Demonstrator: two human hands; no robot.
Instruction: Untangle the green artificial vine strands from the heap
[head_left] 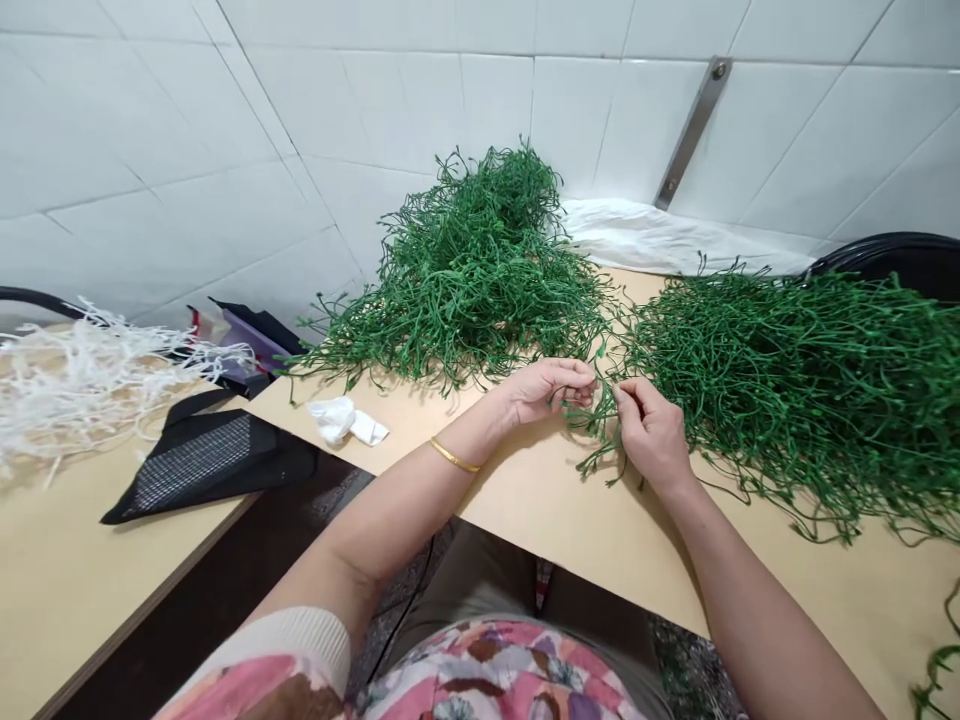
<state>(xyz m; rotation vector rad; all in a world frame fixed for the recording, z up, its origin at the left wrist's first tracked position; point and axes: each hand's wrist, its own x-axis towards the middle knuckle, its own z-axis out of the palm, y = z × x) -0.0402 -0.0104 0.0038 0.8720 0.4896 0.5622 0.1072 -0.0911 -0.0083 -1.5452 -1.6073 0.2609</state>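
My left hand (553,388), with a gold bangle (455,457) on its wrist, is closed around thin green plastic stems (600,408) near the middle of the table. Close beside it, my right hand (651,428) pinches the same small bunch between thumb and fingers. Some stem ends hang below the hands and rest against the tabletop. Behind my left hand rises a tall heap of green stems (487,270). A second, wide pile of green stems (795,380) lies just right of my right hand.
The pale wooden table (517,500) meets a white tiled wall (420,90). A crumpled white tissue (345,420) lies left of my forearm. On a left table are white strands (97,380) and a black mesh piece (195,465). White plastic sheeting (660,235) lies along the wall.
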